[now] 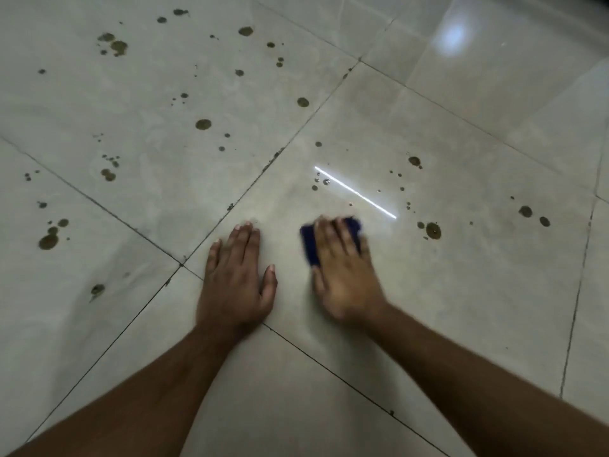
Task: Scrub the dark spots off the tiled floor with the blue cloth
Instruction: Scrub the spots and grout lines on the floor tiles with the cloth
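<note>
My right hand [342, 275] presses flat on the blue cloth [309, 242], which peeks out from under the fingers on the pale tiled floor [461, 291]; the hand is motion-blurred. My left hand [235, 278] lies palm down on the same tile, fingers spread, holding nothing. Several dark spots mark the tiles: a large one [433, 230] just right of the cloth, two more [525, 211] farther right, and small specks [315, 188] ahead of the cloth.
Many more dark spots are scattered over the far left tile [203, 124] and the left tile [48, 241]. Dark grout lines [250, 186] cross between the tiles. A bright strip of reflected light [356, 192] lies ahead of the cloth.
</note>
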